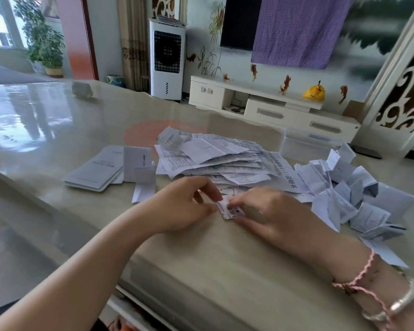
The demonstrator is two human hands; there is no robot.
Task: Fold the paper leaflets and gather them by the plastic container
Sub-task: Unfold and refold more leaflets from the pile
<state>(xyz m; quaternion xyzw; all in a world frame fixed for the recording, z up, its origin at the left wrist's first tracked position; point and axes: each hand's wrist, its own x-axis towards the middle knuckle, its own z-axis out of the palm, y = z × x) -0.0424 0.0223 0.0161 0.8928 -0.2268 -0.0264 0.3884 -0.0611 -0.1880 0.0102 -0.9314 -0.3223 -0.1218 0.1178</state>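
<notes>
Forearms enter from the lower edge; right wrist carries a pink cord bracelet (359, 280) and a silver bangle (404, 299). Left to right on the glossy table (58, 120): a small stack of grey booklets (93, 172) at left, with a few pale folded slips (142, 174) just beside it. Left hand (184, 206) sits at centre, fingers curled, thumb and fingertips pinching the left edge of a small folded leaflet (227, 210) that lies on the tabletop. Right hand (265, 211) meets it from the other side, fingers bent down over the leaflet's right part, thumb along its near edge; grip reads as a pinch, though motion blur softens the fingertips. Behind both hands, a loose heap of unfolded printed leaflets (215, 158), sheets overlapping. Right of that heap, a pile of already folded leaflets (344, 189), crumpled and tilted against each other. Clear plastic container (306, 144) stands behind, between the two piles, near the table's far edge. Folded pile lies near the container.
</notes>
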